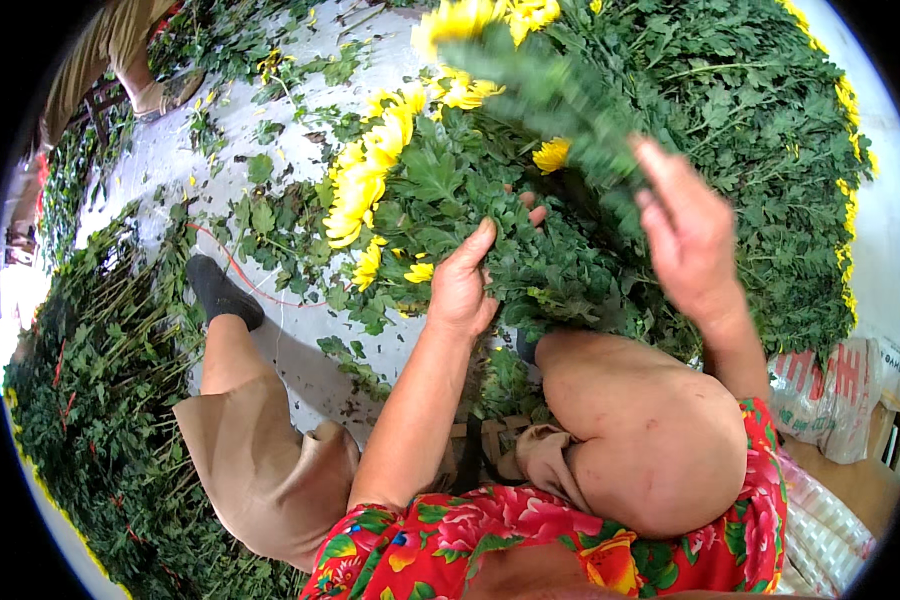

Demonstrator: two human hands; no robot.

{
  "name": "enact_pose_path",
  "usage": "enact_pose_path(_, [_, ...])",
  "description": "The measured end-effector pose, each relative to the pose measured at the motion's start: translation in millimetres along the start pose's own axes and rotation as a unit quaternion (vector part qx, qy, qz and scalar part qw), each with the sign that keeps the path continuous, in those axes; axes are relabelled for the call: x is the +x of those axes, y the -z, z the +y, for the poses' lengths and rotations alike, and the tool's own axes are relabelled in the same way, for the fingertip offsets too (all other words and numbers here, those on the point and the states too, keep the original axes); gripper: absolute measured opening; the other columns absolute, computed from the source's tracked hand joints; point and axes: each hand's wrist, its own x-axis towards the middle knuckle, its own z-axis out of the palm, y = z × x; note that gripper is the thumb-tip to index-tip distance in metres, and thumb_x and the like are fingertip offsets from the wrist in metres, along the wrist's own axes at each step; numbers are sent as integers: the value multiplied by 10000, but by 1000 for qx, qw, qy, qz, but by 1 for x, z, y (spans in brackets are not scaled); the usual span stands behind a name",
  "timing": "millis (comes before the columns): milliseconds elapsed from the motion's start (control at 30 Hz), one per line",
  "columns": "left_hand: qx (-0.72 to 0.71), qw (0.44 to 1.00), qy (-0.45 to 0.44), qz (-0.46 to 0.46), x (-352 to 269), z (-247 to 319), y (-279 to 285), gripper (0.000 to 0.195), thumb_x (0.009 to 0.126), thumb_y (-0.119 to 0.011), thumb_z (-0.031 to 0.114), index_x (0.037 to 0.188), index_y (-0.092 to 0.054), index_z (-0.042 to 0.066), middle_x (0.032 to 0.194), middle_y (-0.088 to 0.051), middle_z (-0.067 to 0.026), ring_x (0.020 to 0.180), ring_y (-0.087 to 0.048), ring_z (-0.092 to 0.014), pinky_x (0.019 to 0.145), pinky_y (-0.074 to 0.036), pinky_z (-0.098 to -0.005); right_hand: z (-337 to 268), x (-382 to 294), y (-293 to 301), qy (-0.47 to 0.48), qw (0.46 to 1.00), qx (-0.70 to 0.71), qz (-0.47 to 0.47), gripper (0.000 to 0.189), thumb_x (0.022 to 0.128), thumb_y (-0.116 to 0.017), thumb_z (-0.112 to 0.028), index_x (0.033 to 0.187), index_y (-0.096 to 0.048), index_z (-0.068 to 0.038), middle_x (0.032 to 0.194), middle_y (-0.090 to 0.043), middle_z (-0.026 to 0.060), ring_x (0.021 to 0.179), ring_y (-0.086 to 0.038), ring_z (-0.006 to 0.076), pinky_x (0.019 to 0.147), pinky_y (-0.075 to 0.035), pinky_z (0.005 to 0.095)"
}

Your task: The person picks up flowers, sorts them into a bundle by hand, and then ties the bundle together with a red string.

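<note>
My left hand (pixel 465 281) cradles a bunch of leafy chrysanthemum stems (pixel 450 180), thumb on top and fingertips showing past the leaves. The yellow blooms (pixel 367 176) of that bunch line up at its left end. To the right, my right hand (pixel 686 217) grips another chrysanthemum stem (pixel 562 97), blurred by motion, above the bunch. Its flower end points to the upper left, near yellow heads (pixel 457 26) at the top. A single yellow bloom (pixel 551 156) shows between the bunch and the raised stem.
A large pile of leafy stems (pixel 765 150) lies at the right, yellow heads along its far edge. Bundled stems with red ties (pixel 82 420) lie at the left. Fallen leaves litter the pale floor (pixel 232 165). Plastic bags (pixel 825 397) sit lower right. Another person's foot (pixel 165 97) is upper left.
</note>
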Motion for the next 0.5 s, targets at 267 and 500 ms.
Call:
enact_pose_path(267, [-32, 997, 15, 67, -12, -4, 0, 423, 1022, -545, 281, 1354, -530, 18, 1289, -637, -139, 1183, -628, -296, 1026, -511, -477, -4, -60, -69, -23, 987, 126, -100, 541, 746, -678, 42, 1279, -613, -22, 1024, -645, 147, 870, -652, 344, 716, -550, 398])
enact_pose_path(500, [-14, 994, 38, 98, -10, -3, 15, 363, 943, -665, 179, 1251, -630, -11, 1210, -679, -129, 1105, -653, -262, 1008, -514, -426, -2, -48, -64, -6, 947, 277, -164, 362, 848, -749, -175, 1169, -671, -26, 972, -672, 146, 844, -668, 335, 732, -548, 397])
